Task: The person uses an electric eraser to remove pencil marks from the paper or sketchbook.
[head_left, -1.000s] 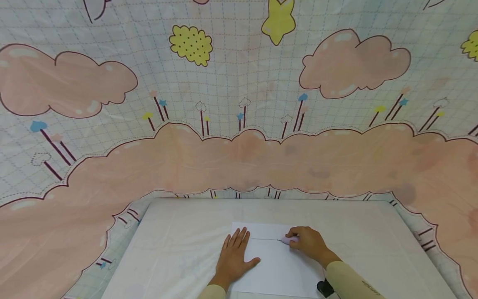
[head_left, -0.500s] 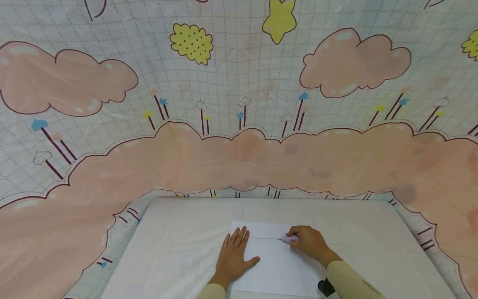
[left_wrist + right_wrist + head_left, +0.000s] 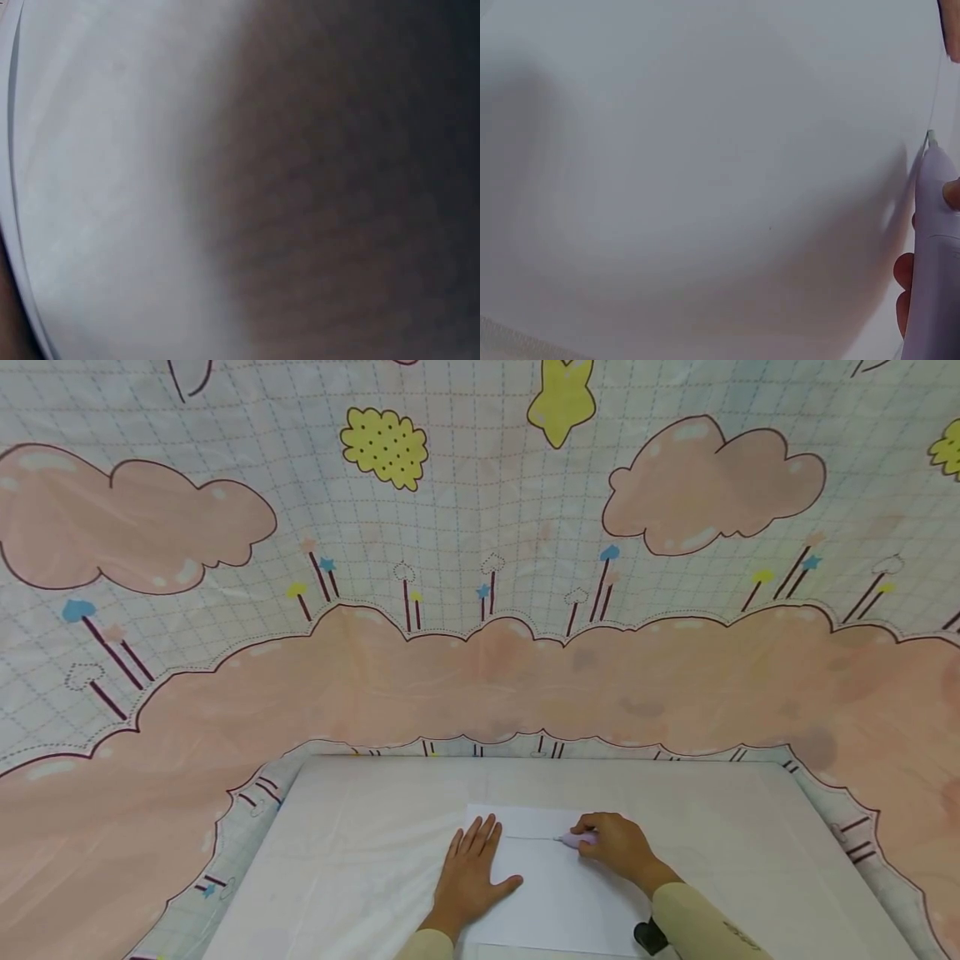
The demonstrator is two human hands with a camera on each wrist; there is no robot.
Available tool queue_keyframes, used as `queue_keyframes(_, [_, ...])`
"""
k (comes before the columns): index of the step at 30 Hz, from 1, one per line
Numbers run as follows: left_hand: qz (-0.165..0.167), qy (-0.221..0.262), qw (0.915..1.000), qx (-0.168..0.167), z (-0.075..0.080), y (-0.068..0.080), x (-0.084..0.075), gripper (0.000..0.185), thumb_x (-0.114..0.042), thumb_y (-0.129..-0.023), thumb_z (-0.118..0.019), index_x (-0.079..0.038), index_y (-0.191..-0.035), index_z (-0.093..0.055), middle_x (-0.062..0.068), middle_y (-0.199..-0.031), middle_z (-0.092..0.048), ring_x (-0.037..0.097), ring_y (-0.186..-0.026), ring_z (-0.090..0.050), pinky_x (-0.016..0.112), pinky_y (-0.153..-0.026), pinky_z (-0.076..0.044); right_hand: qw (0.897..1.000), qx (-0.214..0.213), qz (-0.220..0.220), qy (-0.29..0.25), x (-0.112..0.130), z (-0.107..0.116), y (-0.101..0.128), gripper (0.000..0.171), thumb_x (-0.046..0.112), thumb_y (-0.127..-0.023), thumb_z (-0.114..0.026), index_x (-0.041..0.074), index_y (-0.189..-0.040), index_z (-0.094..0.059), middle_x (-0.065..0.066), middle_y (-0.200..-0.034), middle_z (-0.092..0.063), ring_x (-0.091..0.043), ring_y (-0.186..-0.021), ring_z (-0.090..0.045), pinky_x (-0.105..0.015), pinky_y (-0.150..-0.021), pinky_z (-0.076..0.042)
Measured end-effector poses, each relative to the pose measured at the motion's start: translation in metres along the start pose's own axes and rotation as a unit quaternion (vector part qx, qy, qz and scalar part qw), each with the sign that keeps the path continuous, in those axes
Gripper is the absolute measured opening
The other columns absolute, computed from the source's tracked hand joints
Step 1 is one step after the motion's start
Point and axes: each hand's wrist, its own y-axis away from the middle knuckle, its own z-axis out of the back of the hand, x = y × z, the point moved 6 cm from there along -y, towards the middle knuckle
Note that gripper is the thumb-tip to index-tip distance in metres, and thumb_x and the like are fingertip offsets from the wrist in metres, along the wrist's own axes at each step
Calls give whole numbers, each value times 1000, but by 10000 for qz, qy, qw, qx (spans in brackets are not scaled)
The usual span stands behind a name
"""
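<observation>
A white sheet of paper (image 3: 562, 902) lies on the table, with a thin dark line (image 3: 525, 837) drawn across its upper part. My left hand (image 3: 468, 877) rests flat on the sheet's left side, fingers spread and thumb out. In the left wrist view, blurred skin fills the right half. My right hand (image 3: 618, 847) grips a thick lilac electric eraser (image 3: 936, 217), fingers curled round its body. Its small pale tip touches the paper at the right end of the line. The right wrist view shows a fingertip of the other hand at the line's far end.
A white-covered table (image 3: 360, 827) extends round the paper. A pale flat edge (image 3: 540, 952) shows below the sheet at the bottom. Some black device (image 3: 649, 935) sits at my right wrist. Behind hangs a curtain (image 3: 480, 685) printed with clouds and stars.
My right hand has shifted slightly left with the electric eraser, its tip following the line. The left hand and the paper stay in place.
</observation>
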Motion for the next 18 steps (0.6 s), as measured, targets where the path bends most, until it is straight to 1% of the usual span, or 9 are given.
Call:
queue_keyframes(7, [-12, 14, 10000, -37, 1, -1, -2, 94, -79, -86, -40, -17, -156, -31, -2, -164, -22, 22, -152, -17, 48, -123, -14, 10000, -5, 53, 70, -2, 0, -2, 14, 15, -77, -80, 23, -88, -75, 5, -99, -74, -16, -92, -67, -42, -86, -56])
queue_keyframes(12, [-15, 33, 10000, -60, 2, -1, -1, 94, -79, -86, -41, -16, -155, -31, -2, -164, -22, 22, -152, -18, 48, -123, -14, 9999, 6, -29, 111, -6, 3, 0, 15, 14, -77, -80, 23, -88, -75, 5, -99, -74, -16, -94, -67, -42, -86, -56])
queue_keyframes(18, [-60, 6, 9998, -214, 3, 0, -1, 93, -79, -86, -42, -15, -154, -34, -1, -163, -25, 24, -151, -21, 49, -122, -17, 10000, 12, -24, 0, -7, 4, 0, 15, 13, -76, -80, 23, -87, -75, 4, -99, -74, -17, -93, -67, -43, -86, -56])
